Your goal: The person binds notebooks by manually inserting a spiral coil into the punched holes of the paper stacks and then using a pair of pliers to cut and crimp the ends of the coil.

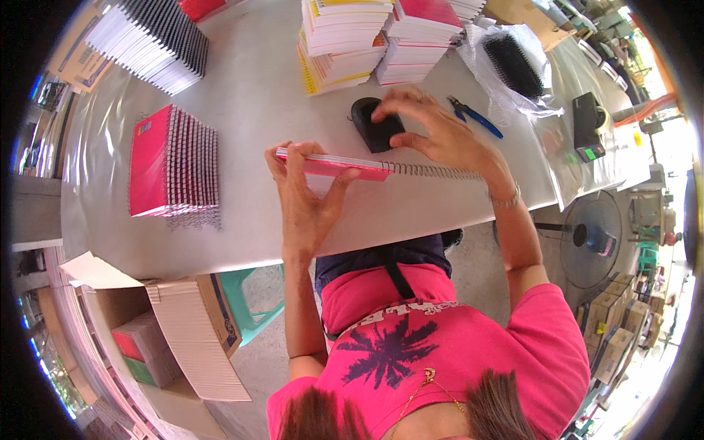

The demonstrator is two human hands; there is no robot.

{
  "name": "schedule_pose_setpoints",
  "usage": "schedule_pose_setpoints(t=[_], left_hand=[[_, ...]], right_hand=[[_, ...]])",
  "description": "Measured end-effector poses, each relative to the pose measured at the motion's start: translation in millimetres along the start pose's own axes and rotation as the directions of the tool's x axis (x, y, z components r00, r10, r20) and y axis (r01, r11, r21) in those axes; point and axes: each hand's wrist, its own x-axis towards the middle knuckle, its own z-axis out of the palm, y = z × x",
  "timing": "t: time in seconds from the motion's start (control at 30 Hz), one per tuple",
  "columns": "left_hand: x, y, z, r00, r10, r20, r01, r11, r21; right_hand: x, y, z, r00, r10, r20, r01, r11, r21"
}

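Observation:
Between the thumb and fingers of my left hand is a thin pink notebook, held edge-up above the table. A dark wire spiral coil sticks out from the notebook's right end and runs to below my right wrist. My right hand has its fingers apart over a black arch-shaped object lying on the table. Its fingertips are at that object's right side; whether they touch it, I cannot tell. Blue-handled cutting pliers lie just beyond my right hand.
Pink spiral notebooks are stacked at left, with another notebook stack behind. Unbound page stacks stand at the far middle. Black coils lie in a plastic bag at far right. A carton and a fan flank the table.

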Motion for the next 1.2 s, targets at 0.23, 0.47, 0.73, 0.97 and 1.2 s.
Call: schedule_pose_setpoints(t=[0.23, 0.47, 0.73, 0.97, 1.2], left_hand=[[1.0, -16.3, -9.4, 0.996, 0.061, -0.063, -0.060, 0.998, 0.019], [1.6, -16.0, -2.7, 1.000, -0.005, -0.029, 0.007, 0.999, 0.050], [-0.1, -24.8, 0.0, 0.998, 0.032, -0.053, -0.035, 0.998, -0.045], [1.4, -17.7, -4.4, 0.998, 0.028, -0.060, -0.026, 0.999, 0.033], [0.9, -21.4, -0.6, 0.997, 0.046, -0.058, -0.045, 0.999, 0.018]], right_hand=[[32.3, 33.4, 7.4, 0.938, 0.111, 0.329, -0.199, 0.948, 0.248], [-4.3, 33.9, 19.4, 0.978, -0.157, 0.137, 0.178, 0.972, -0.151], [-2.9, 26.7, -10.3, 0.949, -0.164, 0.268, -0.106, 0.636, 0.765], [-10.6, 0.5, -7.2, 0.931, 0.114, 0.346, -0.297, 0.788, 0.540], [-15.8, 5.5, 21.9, 0.993, 0.111, 0.044, -0.105, 0.987, -0.126]])
